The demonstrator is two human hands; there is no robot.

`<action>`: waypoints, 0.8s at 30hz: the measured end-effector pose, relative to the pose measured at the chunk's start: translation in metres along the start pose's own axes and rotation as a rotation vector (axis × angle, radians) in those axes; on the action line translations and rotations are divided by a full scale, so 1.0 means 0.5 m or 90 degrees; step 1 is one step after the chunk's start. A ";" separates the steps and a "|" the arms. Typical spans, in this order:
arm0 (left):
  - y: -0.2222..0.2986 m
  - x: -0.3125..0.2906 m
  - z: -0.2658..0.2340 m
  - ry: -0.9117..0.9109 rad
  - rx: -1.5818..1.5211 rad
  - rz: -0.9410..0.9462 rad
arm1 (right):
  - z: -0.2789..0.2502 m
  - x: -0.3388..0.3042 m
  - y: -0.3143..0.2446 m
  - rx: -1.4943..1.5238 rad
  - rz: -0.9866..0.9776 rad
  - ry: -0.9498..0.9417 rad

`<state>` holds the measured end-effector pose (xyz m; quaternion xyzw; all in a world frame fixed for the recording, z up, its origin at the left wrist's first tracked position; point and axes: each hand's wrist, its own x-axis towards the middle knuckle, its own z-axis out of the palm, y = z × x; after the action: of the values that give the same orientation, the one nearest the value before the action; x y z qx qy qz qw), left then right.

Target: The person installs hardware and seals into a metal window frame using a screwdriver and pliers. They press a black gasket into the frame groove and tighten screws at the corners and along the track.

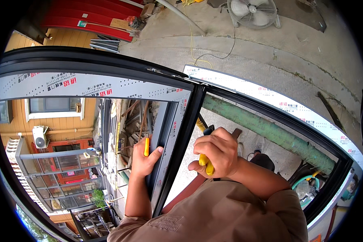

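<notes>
A large black window frame (200, 101) lies across the view, its faces covered in white printed protective film (109, 86). My left hand (146, 158) is at the inner edge of its left section, thumb stretched toward the grey inner profile (165, 131). A slim orange-yellow handle (147, 147) sticks out of this hand; the rest of it is hidden. Over the right section, my right hand (220, 151) is closed round a tool with two yellow grips (207, 163), which looks like pliers. Fingers hide most of it. A dark brown flat piece (236, 133) shows just beyond the knuckles.
Under the right opening runs a worn green beam (266, 131). A teal-rimmed bucket (306, 187) sits at lower right. A grey fan (253, 10) stands on the concrete floor, its cable (230, 50) trailing toward the frame. Red panels (84, 16) lie at upper left. A building appears sideways in the left section.
</notes>
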<state>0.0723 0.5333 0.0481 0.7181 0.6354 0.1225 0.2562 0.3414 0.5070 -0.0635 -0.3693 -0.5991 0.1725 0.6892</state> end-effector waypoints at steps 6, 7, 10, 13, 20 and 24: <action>0.009 0.001 0.000 0.024 0.026 0.024 | -0.022 0.020 -0.027 0.042 0.009 -0.090; 0.008 -0.002 0.000 0.023 0.029 0.003 | -0.021 0.021 -0.033 0.054 -0.004 -0.105; 0.025 -0.009 -0.009 0.005 0.083 -0.050 | -0.005 0.016 -0.052 0.103 -0.006 -0.164; 0.037 -0.021 -0.010 0.067 0.064 0.014 | 0.010 0.002 -0.065 0.156 0.052 -0.184; 0.021 -0.001 0.005 0.093 0.076 0.064 | 0.036 -0.094 -0.049 0.201 0.394 -0.218; 0.011 -0.030 -0.008 0.133 0.097 0.121 | 0.069 -0.133 -0.074 0.147 0.360 -0.269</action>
<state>0.0725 0.5193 0.0565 0.7756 0.5953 0.1718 0.1204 0.2859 0.4475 -0.0829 -0.3961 -0.5789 0.4952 0.5126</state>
